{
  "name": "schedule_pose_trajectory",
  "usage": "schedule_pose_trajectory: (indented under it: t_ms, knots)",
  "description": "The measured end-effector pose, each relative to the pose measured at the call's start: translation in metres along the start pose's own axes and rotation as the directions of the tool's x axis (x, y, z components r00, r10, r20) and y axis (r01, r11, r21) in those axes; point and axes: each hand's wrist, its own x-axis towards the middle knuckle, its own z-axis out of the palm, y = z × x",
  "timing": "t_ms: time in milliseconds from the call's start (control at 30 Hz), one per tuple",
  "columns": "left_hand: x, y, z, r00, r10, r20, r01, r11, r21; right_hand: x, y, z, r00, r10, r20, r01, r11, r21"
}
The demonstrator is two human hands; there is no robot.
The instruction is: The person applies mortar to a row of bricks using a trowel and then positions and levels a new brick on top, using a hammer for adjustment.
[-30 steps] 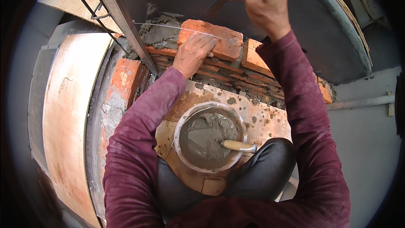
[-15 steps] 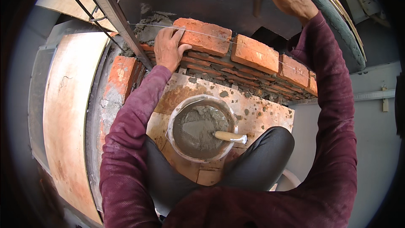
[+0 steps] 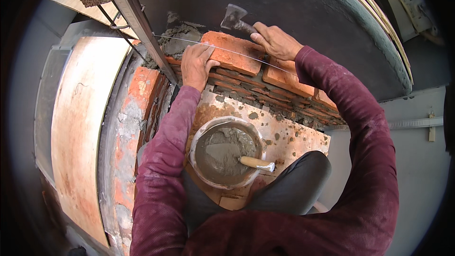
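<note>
My left hand (image 3: 196, 66) grips the left end of an orange brick (image 3: 232, 52), fingers on its top and thumb against its front face. This brick sits on the top course of a low brick wall. Closed around the handle of a hatchet (image 3: 235, 19), my right hand (image 3: 279, 42) hovers over the brick's right end. The hatchet's metal head points left, above and behind the brick, apart from it. A thin taut string (image 3: 256, 60) runs across the bricks. To the right lies another brick (image 3: 286, 77), partly behind my right forearm.
Between my knees stands a bucket (image 3: 192, 154) of wet grey mortar with a wooden-handled tool (image 3: 256, 163) in it. Mortar-spattered board (image 3: 303, 137) lies below the wall. At left are an upright metal post (image 3: 150, 35), a mortar-smeared brick edge (image 3: 137, 90) and a plywood sheet (image 3: 78, 128).
My right hand has come down and left with the hatchet, from the top of the view to just above the brick. My left hand stays on the brick; the view has shifted slightly.
</note>
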Motion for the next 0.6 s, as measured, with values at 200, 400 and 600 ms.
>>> schedule_pose_trajectory:
  t_ms: [200,400,600]
  knots:
    - [0.000,0.000,-0.003,1.000,0.019,-0.014,-0.019,0.999,0.037,0.005,0.006,0.011,0.989,0.042,0.143,-0.032,0.997,-0.075]
    - [0.001,-0.007,0.000,1.000,0.008,0.007,-0.008,0.999,0.050,0.013,0.004,0.018,0.979,0.074,0.187,-0.042,0.984,-0.172]
    - [0.004,-0.002,0.001,1.000,-0.011,0.027,0.010,1.000,0.024,0.009,0.004,0.015,0.984,0.088,0.152,-0.061,0.983,-0.171]
